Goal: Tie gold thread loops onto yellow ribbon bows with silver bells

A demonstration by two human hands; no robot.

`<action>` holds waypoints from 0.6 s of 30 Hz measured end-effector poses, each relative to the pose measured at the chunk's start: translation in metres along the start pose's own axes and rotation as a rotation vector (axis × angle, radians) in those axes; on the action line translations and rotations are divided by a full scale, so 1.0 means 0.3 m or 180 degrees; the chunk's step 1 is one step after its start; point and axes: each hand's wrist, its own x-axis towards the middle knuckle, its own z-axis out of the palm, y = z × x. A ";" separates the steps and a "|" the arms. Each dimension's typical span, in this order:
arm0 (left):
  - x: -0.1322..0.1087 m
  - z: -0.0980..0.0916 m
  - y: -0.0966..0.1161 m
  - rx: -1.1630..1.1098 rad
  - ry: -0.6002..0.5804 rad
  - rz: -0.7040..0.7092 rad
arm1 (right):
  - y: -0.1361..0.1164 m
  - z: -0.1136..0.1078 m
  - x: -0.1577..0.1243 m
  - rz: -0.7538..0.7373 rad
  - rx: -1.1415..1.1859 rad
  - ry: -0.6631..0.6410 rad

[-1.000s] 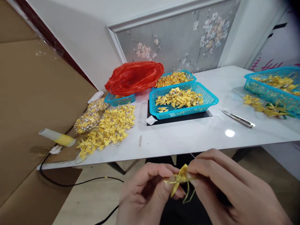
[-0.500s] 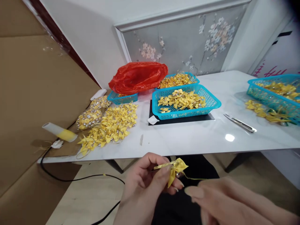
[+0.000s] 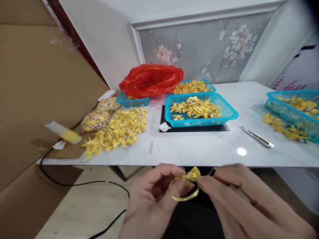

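Observation:
Just in front of the table edge, my left hand [image 3: 159, 196] pinches a small yellow ribbon bow [image 3: 194, 173] between thumb and fingers. A shiny gold cord loop [image 3: 185, 199] hangs from the bow, around the tip of my left thumb. My right hand [image 3: 239, 192] is closed, with its thumb and fingertips against the right side of the bow. A short bit of thin gold cord [image 3: 212, 171] pokes out above the right fingers; the rest of it is hidden by them.
Yellow bows with beads lie heaped [image 3: 122, 127] at the table's left. A blue basket [image 3: 201, 123] of bows stands mid-table, behind it a red plastic bag [image 3: 152, 79]. Tweezers [image 3: 258, 136] and another blue basket [image 3: 289, 108] are at right. A black cable [image 3: 82, 183] hangs at lower left.
My right hand has come in from the right, along the stretched cord, up to the bow. The bow has turned, so its gold loop now hangs below it. The view has shifted slightly.

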 end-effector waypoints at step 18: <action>-0.018 -0.003 -0.022 0.0980 0.0129 0.1228 | 0.034 0.001 -0.036 -0.0494 -0.0091 -0.0045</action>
